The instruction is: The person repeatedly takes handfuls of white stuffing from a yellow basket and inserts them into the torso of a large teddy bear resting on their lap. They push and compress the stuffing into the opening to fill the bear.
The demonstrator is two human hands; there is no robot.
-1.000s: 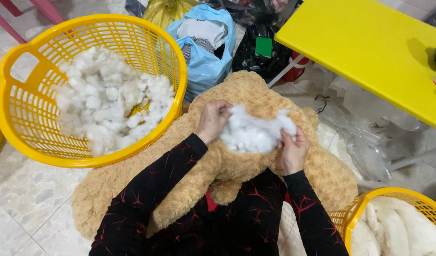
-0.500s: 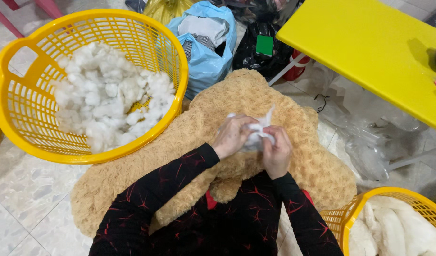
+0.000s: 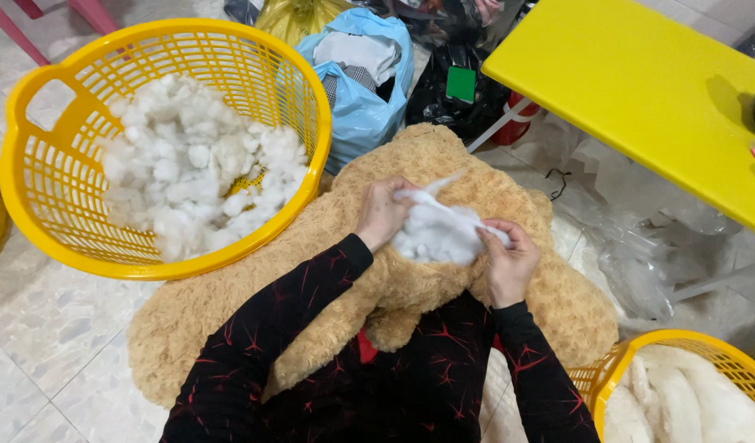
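Note:
A large tan plush toy (image 3: 254, 303) lies across my lap and the tiled floor. A wad of white stuffing (image 3: 436, 232) sits at an opening in its top. My left hand (image 3: 381, 213) grips the left side of the wad, and my right hand (image 3: 507, 259) pinches its right side. Both sleeves are black with red marks. A big yellow plastic basket (image 3: 33, 148) at the left holds a heap of loose white stuffing (image 3: 193, 168).
A yellow table (image 3: 640, 90) stands at the upper right, with clear plastic sheeting (image 3: 632, 238) under it. Blue (image 3: 361, 115) and black (image 3: 451, 102) bags lie behind the toy. A second yellow basket (image 3: 689, 344) with white plush fabric sits at the lower right.
The stuffing wad, spread wide a second ago, was squeezed small between my hands and is now a little wider again, lower on the toy. My hands have moved slightly apart.

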